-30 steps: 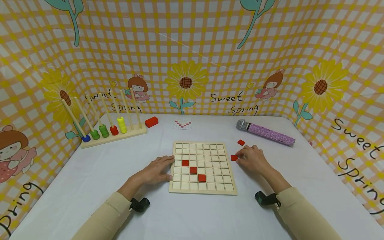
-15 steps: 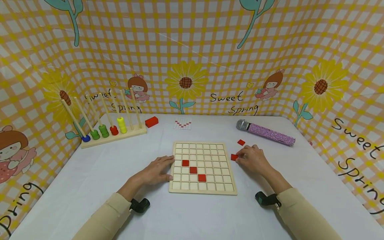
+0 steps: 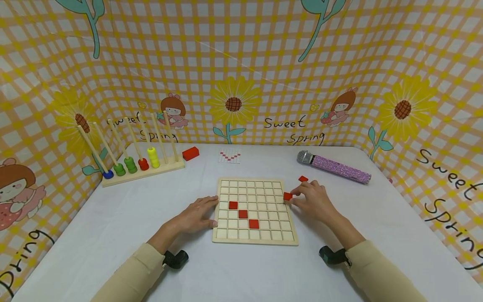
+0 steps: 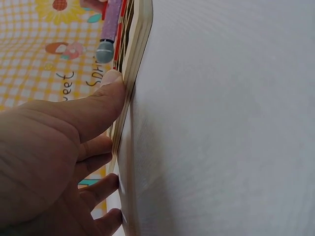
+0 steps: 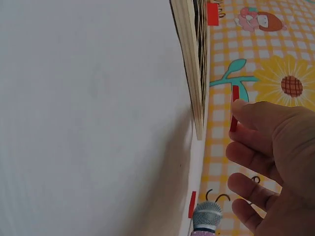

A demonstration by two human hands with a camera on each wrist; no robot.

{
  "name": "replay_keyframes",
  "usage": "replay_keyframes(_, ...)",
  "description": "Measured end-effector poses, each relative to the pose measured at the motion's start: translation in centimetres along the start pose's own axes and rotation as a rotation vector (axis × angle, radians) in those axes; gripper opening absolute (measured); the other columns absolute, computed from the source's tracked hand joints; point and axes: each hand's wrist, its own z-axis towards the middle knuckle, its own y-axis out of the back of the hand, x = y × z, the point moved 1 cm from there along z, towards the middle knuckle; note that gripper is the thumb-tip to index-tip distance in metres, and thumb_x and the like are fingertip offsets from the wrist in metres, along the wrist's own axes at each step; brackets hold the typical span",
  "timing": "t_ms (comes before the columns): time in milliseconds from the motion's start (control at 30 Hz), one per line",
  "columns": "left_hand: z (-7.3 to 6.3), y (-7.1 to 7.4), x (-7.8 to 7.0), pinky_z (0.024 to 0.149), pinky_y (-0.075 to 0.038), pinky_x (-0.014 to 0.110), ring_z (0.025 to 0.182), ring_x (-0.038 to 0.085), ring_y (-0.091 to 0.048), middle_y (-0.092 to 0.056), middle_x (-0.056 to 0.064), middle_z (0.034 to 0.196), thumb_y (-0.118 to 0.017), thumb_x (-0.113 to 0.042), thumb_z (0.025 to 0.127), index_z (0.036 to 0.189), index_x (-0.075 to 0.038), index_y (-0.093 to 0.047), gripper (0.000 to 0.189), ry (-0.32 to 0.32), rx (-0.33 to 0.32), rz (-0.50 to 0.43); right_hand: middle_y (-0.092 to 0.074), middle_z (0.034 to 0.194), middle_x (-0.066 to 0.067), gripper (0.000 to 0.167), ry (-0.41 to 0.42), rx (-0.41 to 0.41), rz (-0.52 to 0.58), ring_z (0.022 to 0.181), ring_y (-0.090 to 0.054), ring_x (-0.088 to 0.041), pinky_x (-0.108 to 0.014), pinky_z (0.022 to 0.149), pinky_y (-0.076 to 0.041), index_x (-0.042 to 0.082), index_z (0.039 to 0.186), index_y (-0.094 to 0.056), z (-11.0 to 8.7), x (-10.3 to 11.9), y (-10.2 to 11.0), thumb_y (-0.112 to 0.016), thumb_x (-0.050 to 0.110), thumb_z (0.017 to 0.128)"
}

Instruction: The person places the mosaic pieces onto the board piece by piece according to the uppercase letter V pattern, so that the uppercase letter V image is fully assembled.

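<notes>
A wooden grid board (image 3: 264,243) lies mid-table, with three red square tiles set diagonally in its cells, one of them a tile (image 3: 243,214) near the middle. My left hand (image 3: 195,215) rests along the board's left edge, its thumb and fingers touching the rim with the fingers fairly straight. Between thumb and fingertip my right hand (image 3: 314,202) pinches a red square tile (image 5: 235,108), lifted just over the board's right edge. Another red tile (image 3: 303,178) lies on the table beyond that hand, partly hidden by it in the head view.
At the back left stands a wooden peg rack (image 3: 143,172) with coloured beads, beside a red block (image 3: 190,153). A small pattern card (image 3: 229,156) lies behind the board. To the back right is a microphone (image 3: 336,167) with a glittery purple handle.
My right hand has raised the red tile off the table and carried it left to the board's right edge. The left hand has stayed in place.
</notes>
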Motion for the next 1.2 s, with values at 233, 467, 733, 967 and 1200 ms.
replay_keyframes(233, -0.1, 0.1, -0.1, 0.114, -0.023, 0.054, 0.143, 0.034, -0.024, -0.029, 0.009, 0.155, -0.068, -0.025, 0.086, 0.146, -0.005, -0.034, 0.071, -0.002, 0.004, 0.003, -0.065, 0.093, -0.006, 0.023, 0.05, -0.033, 0.011, 0.094, -0.049, -0.027, -0.039, 0.075, -0.035, 0.008, 0.1, -0.072, 0.2, 1.9, -0.1, -0.071, 0.022, 0.082)
replay_keyframes(467, 0.0, 0.1, 0.0, 0.115, -0.022, 0.054, 0.143, 0.034, -0.024, -0.029, 0.009, 0.155, -0.068, -0.025, 0.087, 0.146, -0.005, -0.034, 0.071, 0.001, 0.007, 0.0, -0.065, 0.091, -0.004, 0.023, 0.064, -0.03, 0.028, 0.09, -0.048, -0.023, -0.034, 0.074, -0.032, 0.009, 0.099, -0.072, 0.5, 3.9, -0.6, -0.073, 0.023, 0.081)
replay_keyframes(733, -0.1, 0.1, 0.0, 0.115, -0.022, 0.053, 0.143, 0.034, -0.024, -0.029, 0.008, 0.155, -0.068, -0.026, 0.087, 0.146, -0.006, -0.034, 0.071, 0.002, 0.012, 0.005, -0.065, 0.092, -0.001, 0.023, 0.087, -0.03, 0.039, 0.089, -0.047, -0.021, -0.033, 0.075, -0.033, 0.011, 0.098, -0.072, 1.1, 6.3, -1.3, -0.073, 0.026, 0.081)
replay_keyframes(967, -0.1, 0.2, 0.0, 0.115, -0.023, 0.054, 0.143, 0.035, -0.025, -0.03, 0.01, 0.155, -0.068, -0.026, 0.087, 0.145, -0.005, -0.035, 0.07, -0.013, 0.01, 0.008, -0.065, 0.093, -0.001, 0.022, 0.124, -0.043, 0.028, 0.091, -0.048, -0.021, -0.036, 0.076, -0.035, 0.012, 0.096, -0.073, 1.9, 8.6, -2.1, -0.074, 0.026, 0.079)
replay_keyframes(1200, -0.2, 0.2, 0.0, 0.115, -0.022, 0.054, 0.143, 0.034, -0.024, -0.029, 0.009, 0.155, -0.067, -0.026, 0.087, 0.146, -0.005, -0.034, 0.07, -0.013, 0.011, 0.009, -0.065, 0.092, 0.0, 0.022, 0.161, -0.047, 0.046, 0.09, -0.048, -0.02, -0.036, 0.078, -0.036, 0.012, 0.096, -0.073, 2.6, 10.3, -3.0, -0.075, 0.026, 0.079)
